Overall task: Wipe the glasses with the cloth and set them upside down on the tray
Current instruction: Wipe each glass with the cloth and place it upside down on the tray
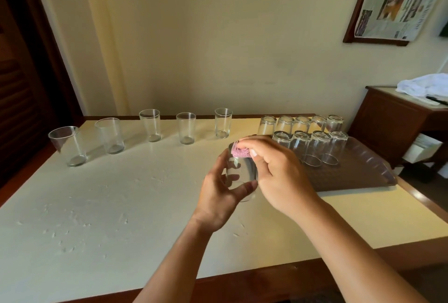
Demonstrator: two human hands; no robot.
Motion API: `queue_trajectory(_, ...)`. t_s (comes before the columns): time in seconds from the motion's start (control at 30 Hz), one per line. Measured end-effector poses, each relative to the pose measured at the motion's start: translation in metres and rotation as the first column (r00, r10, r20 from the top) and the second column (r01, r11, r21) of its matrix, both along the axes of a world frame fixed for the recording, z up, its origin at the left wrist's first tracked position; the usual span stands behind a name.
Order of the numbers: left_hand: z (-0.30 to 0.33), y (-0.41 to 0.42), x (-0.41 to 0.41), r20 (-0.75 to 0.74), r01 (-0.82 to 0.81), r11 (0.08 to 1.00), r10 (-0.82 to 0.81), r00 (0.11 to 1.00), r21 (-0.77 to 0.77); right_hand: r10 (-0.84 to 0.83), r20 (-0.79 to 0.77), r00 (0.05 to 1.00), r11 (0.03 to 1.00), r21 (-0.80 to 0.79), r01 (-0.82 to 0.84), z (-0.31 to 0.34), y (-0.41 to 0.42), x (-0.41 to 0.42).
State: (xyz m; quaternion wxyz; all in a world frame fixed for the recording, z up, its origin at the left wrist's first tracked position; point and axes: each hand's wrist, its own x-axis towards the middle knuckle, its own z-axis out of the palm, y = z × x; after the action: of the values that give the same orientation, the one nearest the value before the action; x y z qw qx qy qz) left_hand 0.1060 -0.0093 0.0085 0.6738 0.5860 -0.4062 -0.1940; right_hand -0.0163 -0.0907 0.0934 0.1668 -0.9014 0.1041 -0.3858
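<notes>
Cream table (121, 193) against pale wall (218, 36)

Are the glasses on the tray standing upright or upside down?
Upside down. The glasses on the tray show thick bases on top and open rims down against the tray; the back row is partly hidden.

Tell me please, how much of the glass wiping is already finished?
Done: nine glasses stand upside down on the tray. In hand: the left hand holds one glass while the right hand presses the pink cloth at its rim. Left: five upright glasses in a row on the table, from the leftmost to the rightmost.
</notes>
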Motion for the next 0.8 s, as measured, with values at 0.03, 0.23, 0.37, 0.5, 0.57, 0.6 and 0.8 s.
queue_trajectory(0.03,-0.001,0.002,0.003,0.001,-0.009,1.0,0.009,1.0,-0.003,0.027,0.0,1.0,1.0,-0.014,-0.027,-0.002,0.0,-0.004)
queue_trajectory(0.23,-0.006,0.001,-0.016,-0.004,0.053,0.998,-0.053,0.999,0.023,-0.112,-0.065,0.992,0.992,0.055,0.116,-0.005,-0.009,-0.002)
queue_trajectory(0.37,-0.008,0.0,-0.006,-0.051,0.036,0.999,-0.037,0.998,-0.024,-0.006,-0.026,1.0,0.999,0.041,0.007,-0.004,-0.004,-0.01)
queue_trajectory(0.5,-0.007,-0.002,-0.018,-0.073,0.074,0.997,-0.074,0.995,-0.004,-0.085,-0.058,0.995,0.993,0.073,0.089,0.0,-0.02,-0.005)
queue_trajectory(0.57,-0.006,-0.005,-0.019,-0.086,0.085,0.996,-0.086,0.993,-0.017,-0.077,-0.057,0.995,0.996,0.048,0.08,-0.001,-0.013,-0.001)
queue_trajectory(0.6,-0.006,-0.005,-0.016,-0.095,0.076,0.997,-0.078,0.992,-0.023,-0.054,-0.054,0.997,0.998,0.042,0.056,-0.002,-0.009,-0.002)
queue_trajectory(0.8,-0.007,0.002,-0.019,-0.066,0.081,0.997,-0.08,0.995,0.011,-0.068,-0.073,0.995,0.997,0.041,0.071,-0.005,-0.028,-0.011)
